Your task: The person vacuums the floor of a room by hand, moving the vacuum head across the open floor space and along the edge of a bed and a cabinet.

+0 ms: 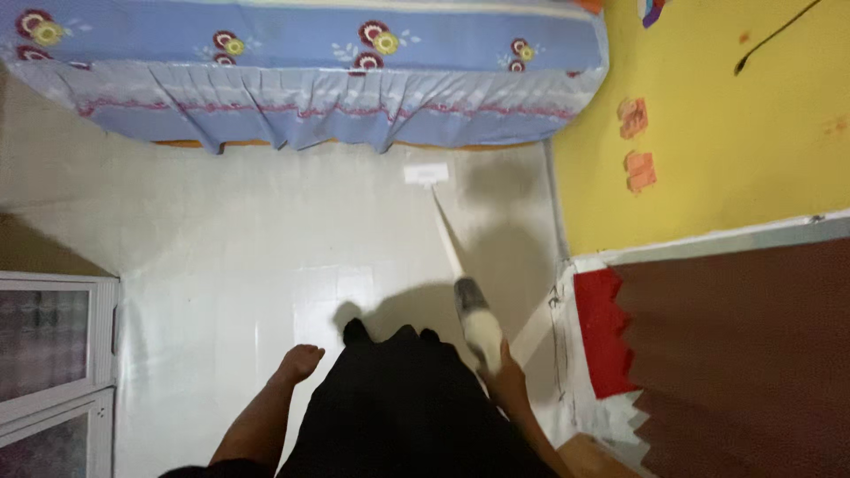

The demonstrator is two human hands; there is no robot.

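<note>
White floor tiles lie open between my feet and the bed's frilled skirt. My right hand is clamped on the mop handle, its head near the yellow wall; my left hand hangs loosely curled, holding nothing.

The far bed wears a blue sheet with red and yellow flowers and a grey pleated frill with a red wavy line. The floor is white tile. The right wall is yellow with orange patches. The mop is white with a grey grip. The near garment is black.
</note>
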